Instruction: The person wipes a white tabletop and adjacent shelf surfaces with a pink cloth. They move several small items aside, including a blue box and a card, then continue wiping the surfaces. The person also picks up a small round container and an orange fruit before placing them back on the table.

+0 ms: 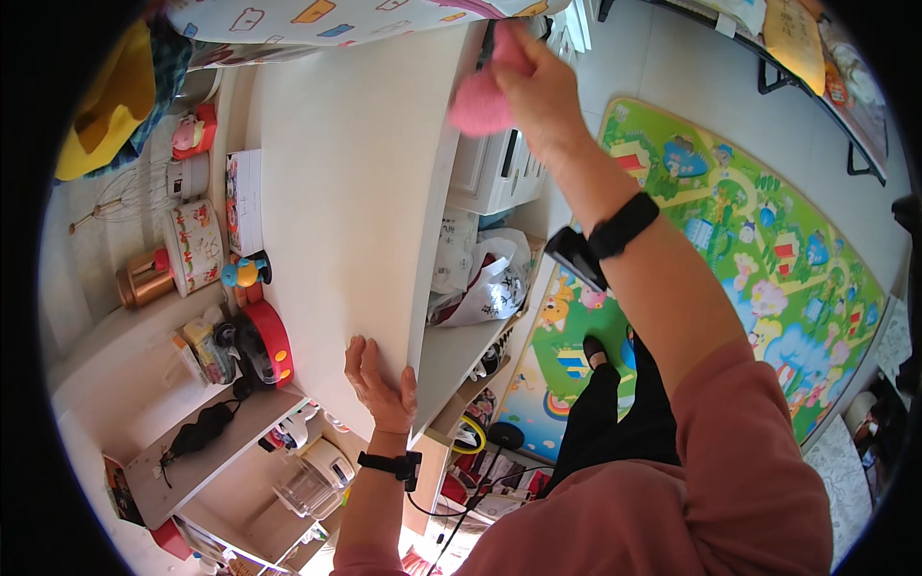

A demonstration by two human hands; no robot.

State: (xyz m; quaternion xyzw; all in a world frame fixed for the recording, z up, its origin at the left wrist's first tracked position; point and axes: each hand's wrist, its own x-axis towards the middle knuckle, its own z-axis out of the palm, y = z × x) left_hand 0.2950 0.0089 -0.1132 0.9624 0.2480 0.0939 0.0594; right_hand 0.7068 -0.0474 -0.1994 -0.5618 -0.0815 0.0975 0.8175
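One pink cloth (480, 104) gripped beside the tabletop's (331, 202) far right corner

The pink cloth is held by the right hand (544, 88), whose fingers and thumb are clamped on its upper part. The bunched lower part is hung toward the tabletop, on the left and near side of that hand. Its long axis appears to be slanted from the grip down toward the tabletop's right edge, though the outline is blurred by motion; whether that edge is touched cannot be told.

The hands are set well apart along the tabletop. By the left hand (382, 389) nothing is held: its fingers are laid on the surface at the near end, close to the right edge, with the thumb set apart from them. The cloth is thus placed far beyond the left hand, and the right hand is much the nearer to it.

Along the tabletop's left side, a blue and yellow figurine (246, 272) and a red appliance (266, 343) are seen. The far end is bordered by a patterned fabric (288, 21). Beyond the right edge, a plastic bag (497, 288) is stowed on a lower shelf, and the floor is covered by a colourful play mat (706, 226)
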